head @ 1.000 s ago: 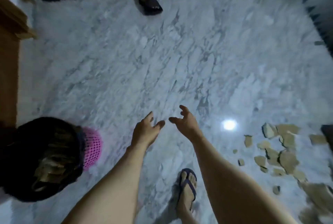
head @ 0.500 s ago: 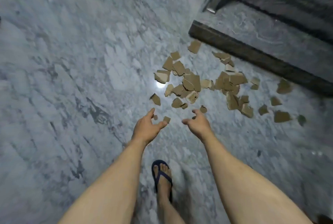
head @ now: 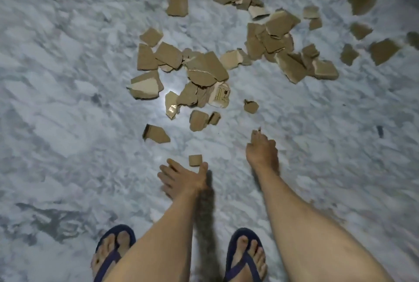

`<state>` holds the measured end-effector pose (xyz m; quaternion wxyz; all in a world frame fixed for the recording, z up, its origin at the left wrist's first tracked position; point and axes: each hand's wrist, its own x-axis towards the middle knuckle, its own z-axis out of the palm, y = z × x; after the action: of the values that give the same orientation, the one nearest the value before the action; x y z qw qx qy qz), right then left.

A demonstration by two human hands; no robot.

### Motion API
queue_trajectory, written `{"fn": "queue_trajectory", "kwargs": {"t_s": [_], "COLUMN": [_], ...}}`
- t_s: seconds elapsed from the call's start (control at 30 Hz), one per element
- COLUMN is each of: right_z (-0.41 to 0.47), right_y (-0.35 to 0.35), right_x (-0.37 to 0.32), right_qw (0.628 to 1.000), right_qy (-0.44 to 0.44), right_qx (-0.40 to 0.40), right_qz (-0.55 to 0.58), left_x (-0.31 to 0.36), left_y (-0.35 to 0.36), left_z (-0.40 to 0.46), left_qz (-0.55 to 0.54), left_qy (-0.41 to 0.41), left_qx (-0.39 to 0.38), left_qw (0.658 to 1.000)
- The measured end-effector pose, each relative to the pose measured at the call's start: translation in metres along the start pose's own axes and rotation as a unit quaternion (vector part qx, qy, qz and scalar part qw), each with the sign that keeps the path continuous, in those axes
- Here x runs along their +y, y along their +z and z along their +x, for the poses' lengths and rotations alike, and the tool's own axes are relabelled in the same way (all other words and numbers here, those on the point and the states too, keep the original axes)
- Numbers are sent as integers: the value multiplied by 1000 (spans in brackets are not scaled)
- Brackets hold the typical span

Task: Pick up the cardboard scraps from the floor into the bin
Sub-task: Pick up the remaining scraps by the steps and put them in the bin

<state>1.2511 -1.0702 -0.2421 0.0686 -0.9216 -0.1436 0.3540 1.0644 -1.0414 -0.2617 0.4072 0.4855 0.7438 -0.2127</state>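
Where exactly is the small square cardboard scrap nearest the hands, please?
In the head view, the small square scrap lies on the marble floor at lower centre, just beyond the left hand, apart from the main pile.

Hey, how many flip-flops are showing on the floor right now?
2. One flip-flop is at the bottom left, beside the left forearm; the other flip-flop is at the bottom, between the two forearms. Both are worn, and the frame edge cuts them off.

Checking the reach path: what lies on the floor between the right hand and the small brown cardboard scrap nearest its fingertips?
Bare grey-white marble floor only, in the head view, between the right hand and the small brown cardboard scrap.
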Motion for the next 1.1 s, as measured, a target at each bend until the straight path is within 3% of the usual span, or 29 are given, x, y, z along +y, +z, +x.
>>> {"fn": "queue_trajectory", "kwargs": {"t_s": [0.13, 0.27, 0.37, 0.43, 0.73, 0.87, 1.0, 1.1], "right_z": [15, 22, 20, 22, 22, 22, 22, 26], "right_y": [58, 101, 118, 122, 99, 98, 101, 110], "right_x": [15, 3, -15, -21, -50, -81, -103, -103], "right_qw": [986, 963, 952, 945, 953, 953, 963, 979], "right_qy": [42, -6, -61, -70, -130, -181, -204, -168], "right_qx": [153, 268, 298, 311, 228, 139, 118, 107], "right_qz": [-55, -4, 37, 73, 153, 199, 133, 44], "left_x": [5, -2, -9, -9, -16, -19, -15, -13], "left_y": [43, 59, 62, 61, 19, -19, -70, -91], "left_z": [23, 40, 54, 56, 68, 82, 111, 125], "left_qz": [-3, -16, -57, -90, -73, -169, -185, -125], "left_qy": [49, 169, 264, 302, 374, 348, 358, 315], "left_qx": [124, 266, 280, 248, 204, 214, 243, 229], "left_qw": [991, 949, 921, 916, 902, 897, 882, 912]}}
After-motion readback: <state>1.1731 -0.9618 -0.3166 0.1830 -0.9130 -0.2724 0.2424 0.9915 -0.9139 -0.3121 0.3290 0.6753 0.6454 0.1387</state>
